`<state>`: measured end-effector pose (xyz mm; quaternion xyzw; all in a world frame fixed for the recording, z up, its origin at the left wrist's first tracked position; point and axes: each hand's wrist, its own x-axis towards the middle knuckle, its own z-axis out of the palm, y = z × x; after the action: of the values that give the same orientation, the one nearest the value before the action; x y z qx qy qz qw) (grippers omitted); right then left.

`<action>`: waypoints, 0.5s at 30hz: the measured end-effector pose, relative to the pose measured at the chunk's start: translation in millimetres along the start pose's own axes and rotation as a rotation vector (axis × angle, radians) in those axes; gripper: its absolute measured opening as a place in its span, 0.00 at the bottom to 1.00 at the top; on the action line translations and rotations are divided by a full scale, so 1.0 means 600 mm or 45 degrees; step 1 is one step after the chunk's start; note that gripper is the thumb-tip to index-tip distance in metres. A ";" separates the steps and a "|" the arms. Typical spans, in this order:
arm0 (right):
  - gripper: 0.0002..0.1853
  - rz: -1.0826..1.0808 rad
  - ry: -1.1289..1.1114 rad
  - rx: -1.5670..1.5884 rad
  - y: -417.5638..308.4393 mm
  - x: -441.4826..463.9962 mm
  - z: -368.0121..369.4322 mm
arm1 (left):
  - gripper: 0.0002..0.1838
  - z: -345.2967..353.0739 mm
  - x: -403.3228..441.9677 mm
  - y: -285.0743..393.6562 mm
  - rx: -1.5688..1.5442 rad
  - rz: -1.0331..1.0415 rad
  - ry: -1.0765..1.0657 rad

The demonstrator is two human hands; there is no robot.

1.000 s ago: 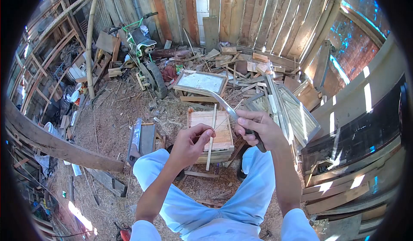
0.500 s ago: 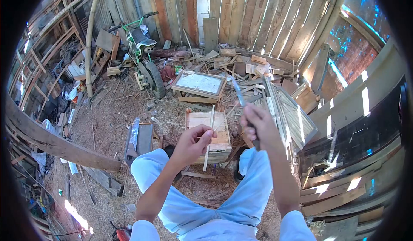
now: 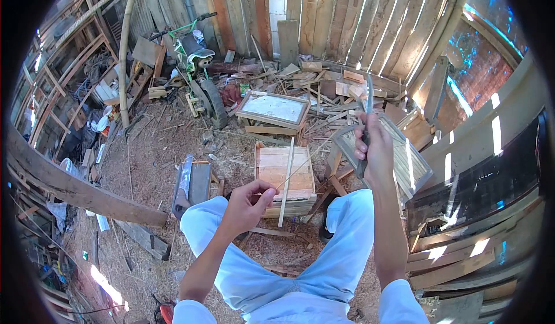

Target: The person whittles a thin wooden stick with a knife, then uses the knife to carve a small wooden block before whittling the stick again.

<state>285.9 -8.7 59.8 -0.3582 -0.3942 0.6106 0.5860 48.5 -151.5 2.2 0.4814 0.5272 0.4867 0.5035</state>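
Observation:
Low in front of me, my left hand is closed in a pinch on a thin stick that slants up to the right. Just beyond those fingers, a pale wooden strip lies across the wooden box between my knees. My right hand is raised to the right, its fingers wrapped around the dark handle of a knife. The blade points up and away from me, apart from the stick.
A handsaw rests against a small bench on the left. Ahead are a framed white panel, a small motorbike and heaped wood scraps. A slatted panel leans beyond my right arm.
My right hand has moved up and to the right with the knife, away from my left hand. The left hand has shifted slightly left and down, away from the pale strip.

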 end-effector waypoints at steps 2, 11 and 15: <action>0.17 -0.055 -0.029 -0.065 0.011 -0.019 0.006 | 0.09 0.000 0.005 0.000 0.008 -0.010 0.032; 0.21 0.567 -0.791 -0.208 0.056 -0.103 0.047 | 0.08 0.030 0.022 0.033 0.011 0.045 0.059; 0.19 0.559 -0.869 -0.313 0.060 -0.100 0.043 | 0.08 0.029 0.016 0.042 0.027 0.056 0.075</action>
<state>250.5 -70.2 37.0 -0.2782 -0.5498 0.7530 0.2310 66.3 -139.9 26.2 0.4835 0.5362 0.5060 0.4719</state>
